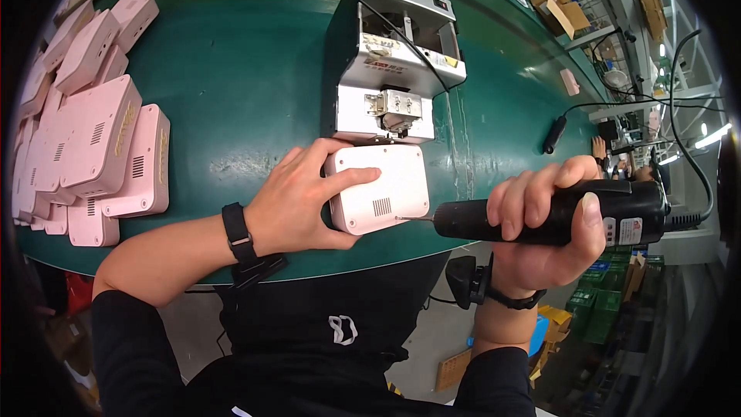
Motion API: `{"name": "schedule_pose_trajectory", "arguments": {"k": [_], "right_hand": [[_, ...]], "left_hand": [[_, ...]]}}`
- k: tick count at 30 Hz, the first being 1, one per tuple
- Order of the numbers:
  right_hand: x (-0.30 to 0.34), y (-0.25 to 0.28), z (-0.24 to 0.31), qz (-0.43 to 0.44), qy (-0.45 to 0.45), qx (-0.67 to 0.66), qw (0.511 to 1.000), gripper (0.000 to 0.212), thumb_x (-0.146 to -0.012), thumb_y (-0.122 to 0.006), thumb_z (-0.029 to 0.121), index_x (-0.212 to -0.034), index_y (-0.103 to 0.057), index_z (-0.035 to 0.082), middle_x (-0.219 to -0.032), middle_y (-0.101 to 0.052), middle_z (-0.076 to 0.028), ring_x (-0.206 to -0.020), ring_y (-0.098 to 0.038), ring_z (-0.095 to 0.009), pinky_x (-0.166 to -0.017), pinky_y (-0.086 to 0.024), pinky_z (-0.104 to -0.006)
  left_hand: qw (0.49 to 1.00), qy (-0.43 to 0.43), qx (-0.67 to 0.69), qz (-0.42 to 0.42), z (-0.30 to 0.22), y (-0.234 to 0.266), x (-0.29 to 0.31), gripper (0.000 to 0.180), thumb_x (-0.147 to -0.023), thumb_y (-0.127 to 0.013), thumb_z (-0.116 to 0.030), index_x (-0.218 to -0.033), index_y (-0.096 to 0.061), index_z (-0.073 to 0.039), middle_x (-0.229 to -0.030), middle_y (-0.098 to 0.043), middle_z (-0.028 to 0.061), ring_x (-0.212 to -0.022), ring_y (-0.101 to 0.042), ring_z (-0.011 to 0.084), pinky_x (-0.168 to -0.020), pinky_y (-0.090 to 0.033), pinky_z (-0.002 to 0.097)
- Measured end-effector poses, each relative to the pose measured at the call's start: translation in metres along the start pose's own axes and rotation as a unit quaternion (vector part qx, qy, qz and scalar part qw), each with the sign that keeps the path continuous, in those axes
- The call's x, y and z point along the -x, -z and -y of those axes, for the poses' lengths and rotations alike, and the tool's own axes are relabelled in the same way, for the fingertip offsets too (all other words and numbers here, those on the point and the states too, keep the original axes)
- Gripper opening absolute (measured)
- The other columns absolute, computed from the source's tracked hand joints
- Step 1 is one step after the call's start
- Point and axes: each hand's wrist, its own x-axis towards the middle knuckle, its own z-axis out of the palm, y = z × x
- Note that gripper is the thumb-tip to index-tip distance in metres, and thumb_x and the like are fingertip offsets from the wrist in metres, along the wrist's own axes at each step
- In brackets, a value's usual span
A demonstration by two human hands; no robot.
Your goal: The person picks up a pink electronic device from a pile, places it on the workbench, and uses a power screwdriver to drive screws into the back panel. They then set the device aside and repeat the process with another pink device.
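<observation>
A pale pink plastic casing [394, 185] with a vent grille and corner holes lies on the green bench in front of me. My left hand [297, 197] grips it at its left side, thumb along the near edge and index finger across the top. In my right hand [536, 261] is a black electric screwdriver [467, 220], held level and pointing left. Its thin bit reaches the casing's near right corner, by a hole; whether a screw sits there is too small to tell. Right behind the casing stands a grey screw feeder [401, 73].
Similar pink casings [100, 139] are piled at the left of the bench. A black cable [359, 8] hangs across the feeder. Another black handheld tool [554, 135] and a small pink piece [570, 82] lie at the right. Beyond are a co-worker's hand [598, 147] and an opened cardboard box [567, 15].
</observation>
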Motion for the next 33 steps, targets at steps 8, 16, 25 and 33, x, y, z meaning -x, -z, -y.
{"name": "schedule_pose_trajectory", "arguments": {"k": [8,16,25,33], "right_hand": [[0.014,0.0,-0.002,0.018,-0.063,-0.015,0.998,0.034,-0.091,-0.062,0.032,-0.104,-0.041,0.009,-0.069,-0.051,-0.007,-0.053,-0.05,-0.019,-0.057,-0.046,-0.0361],[0.016,-0.002,-0.011,0.033,-0.027,0.005,0.999,0.03,-0.093,-0.056,0.032,-0.102,-0.042,0.008,-0.066,-0.048,-0.006,-0.048,-0.046,-0.017,-0.051,-0.044,-0.0354],[-0.035,-0.015,-0.004,0.024,0.031,-0.027,0.999,0.025,-0.097,-0.048,0.032,-0.101,-0.049,0.008,-0.066,-0.047,-0.004,-0.049,-0.046,-0.015,-0.054,-0.044,-0.0351],[-0.084,-0.034,-0.031,-0.041,0.036,0.041,0.998,0.027,-0.099,-0.047,0.033,-0.096,-0.052,0.007,-0.067,-0.047,-0.003,-0.051,-0.044,-0.015,-0.054,-0.041,-0.0346]], "left_hand": [[0.999,-0.027,0.003,-0.02,0.002,-0.005,-0.001,0.074,-0.056,-0.086,-0.027,-0.126,-0.063,-0.023,-0.123,-0.051,0.0113,-0.103,-0.059,0.0284,-0.089,-0.045,0.0403],[0.998,-0.016,0.05,-0.035,0.003,-0.006,-0.001,0.073,-0.057,-0.087,-0.027,-0.126,-0.063,-0.023,-0.123,-0.052,0.0108,-0.104,-0.059,0.029,-0.09,-0.046,0.0409],[1.0,-0.017,0.01,-0.019,-0.001,0.0,0.001,0.073,-0.057,-0.086,-0.031,-0.126,-0.063,-0.024,-0.123,-0.051,0.0103,-0.105,-0.058,0.0287,-0.091,-0.045,0.0412],[0.999,-0.015,0.002,-0.028,0.001,-0.001,0.003,0.069,-0.06,-0.086,-0.035,-0.124,-0.065,-0.024,-0.126,-0.051,0.0111,-0.107,-0.058,0.0323,-0.092,-0.047,0.0438]]}}
